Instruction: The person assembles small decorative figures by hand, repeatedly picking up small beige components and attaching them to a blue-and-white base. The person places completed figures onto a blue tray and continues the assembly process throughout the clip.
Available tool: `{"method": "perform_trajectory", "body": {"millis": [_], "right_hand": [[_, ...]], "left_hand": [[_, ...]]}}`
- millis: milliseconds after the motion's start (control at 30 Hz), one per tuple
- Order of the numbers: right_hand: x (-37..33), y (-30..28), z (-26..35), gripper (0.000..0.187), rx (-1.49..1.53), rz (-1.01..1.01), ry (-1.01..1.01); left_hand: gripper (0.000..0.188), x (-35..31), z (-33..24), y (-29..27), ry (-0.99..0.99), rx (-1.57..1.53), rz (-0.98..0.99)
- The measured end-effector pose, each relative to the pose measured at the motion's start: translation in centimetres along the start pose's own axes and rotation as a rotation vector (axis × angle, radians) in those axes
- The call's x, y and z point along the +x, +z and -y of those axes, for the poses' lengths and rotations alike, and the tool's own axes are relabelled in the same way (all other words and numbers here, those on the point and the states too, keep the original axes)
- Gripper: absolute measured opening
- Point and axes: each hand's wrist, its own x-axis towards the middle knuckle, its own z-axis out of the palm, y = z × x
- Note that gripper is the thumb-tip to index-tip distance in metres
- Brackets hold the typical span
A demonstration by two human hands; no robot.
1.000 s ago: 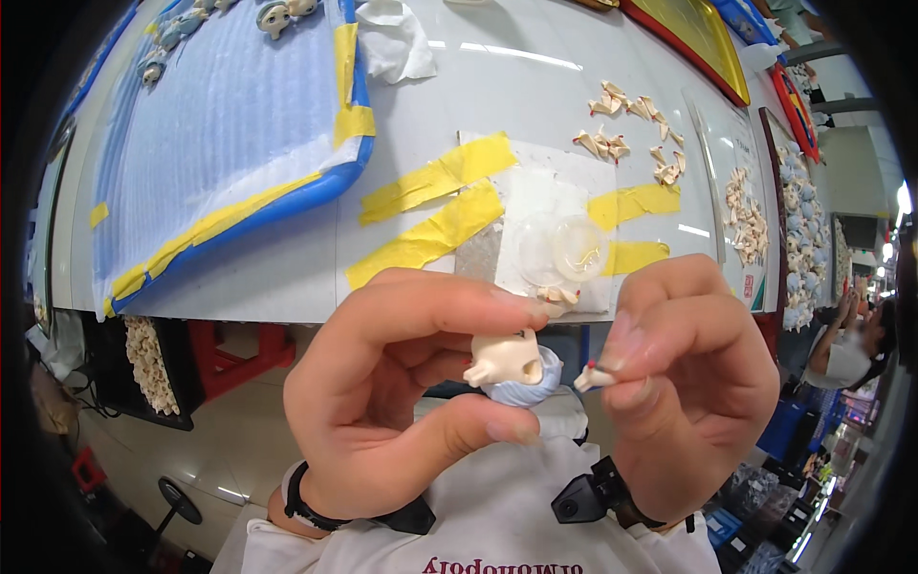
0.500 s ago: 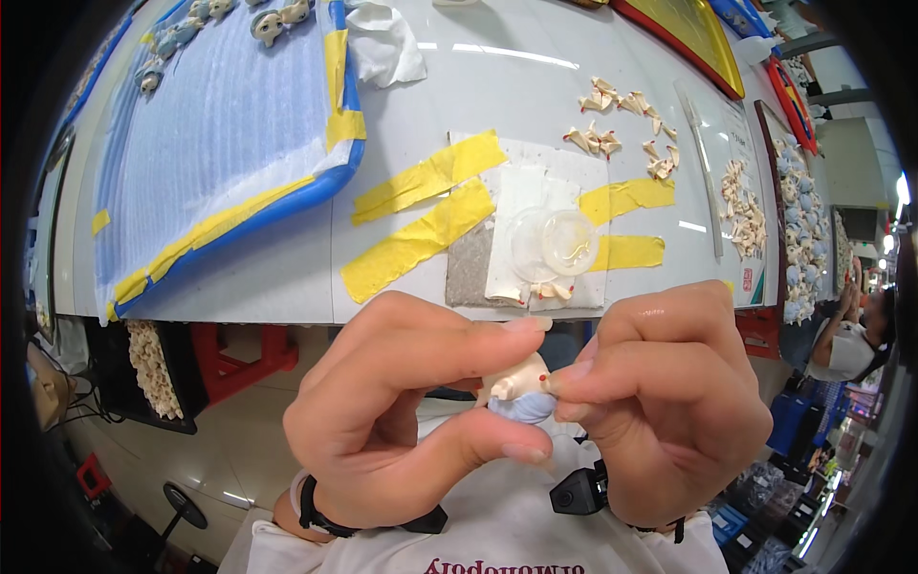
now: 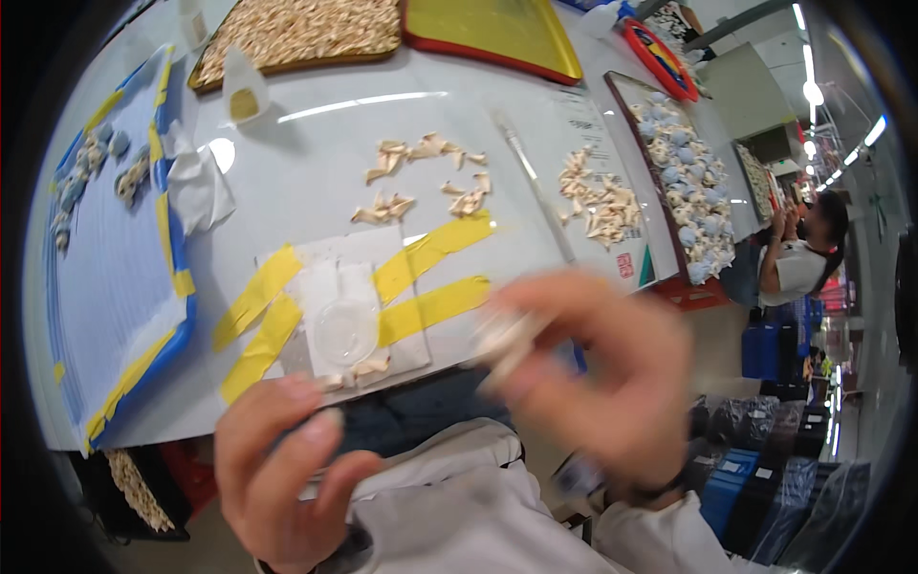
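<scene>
My right hand (image 3: 602, 373), smeared by motion, is raised off the front edge of the table. Its thumb and fingers pinch a small pale figurine piece (image 3: 505, 344), too blurred to show detail. My left hand (image 3: 287, 464) is at the table's front edge with its fingers apart and nothing visible between them. Close to its index fingertip, small cream parts (image 3: 371, 366) lie along the near edge of a white pad (image 3: 406, 349); contact cannot be made out. A clear round dish (image 3: 346, 332) sits on that pad, which yellow tape (image 3: 435, 308) holds down.
Loose cream parts (image 3: 387, 158) lie beyond the pad, with a heap (image 3: 607, 212) to the right beside a brush (image 3: 521, 153). A blue-rimmed padded tray (image 3: 115, 316) stands left. Trays of parts (image 3: 296, 33) and blue-and-cream pieces (image 3: 684, 182) stand farther off. Another person (image 3: 798, 244) sits at right.
My hands have come apart: the left has let go of the cream-and-blue figurine piece, and the right has swung away to the side with a pale piece. The view has turned rightward.
</scene>
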Motion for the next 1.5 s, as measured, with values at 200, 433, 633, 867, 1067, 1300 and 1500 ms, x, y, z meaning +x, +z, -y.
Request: {"method": "perform_trajectory", "body": {"millis": [200,433,633,867,1067,1300,1500], "right_hand": [[2.3,-19.8,-11.9,0.022,-0.765,-0.542,0.05],[2.8,-20.8,-12.9,0.017,-1.014,-0.468,0.132],[3.7,-20.0,-10.5,0.017,-0.997,-0.588,0.024],[9.7,-13.3,-9.0,0.02,-0.652,-0.037,-0.115],[11.5,-12.2,-9.9,0.012,-0.588,0.011,0.025],[10.6,-11.7,-9.4,0.013,-0.577,-0.044,0.007],[9.3,-12.6,-8.2,0.007,-0.532,-0.17,-0.08]], "left_hand": [[0.023,0.7,1.0,-1.3,-0.147,-0.05,0.04],[0.006,1.7,2.6,-5.4,-0.094,-0.001,0.05],[0.019,6.9,8.9,-17.8,-0.301,0.323,0.033],[0.049,14.8,14.5,-12.9,-0.281,0.462,0.522],[0.06,15.1,11.3,-11.7,-0.397,0.41,0.759],[0.038,14.7,11.2,-11.2,-0.235,0.356,0.652],[0.024,14.6,10.1,-13.3,-0.391,0.391,0.724]]}}
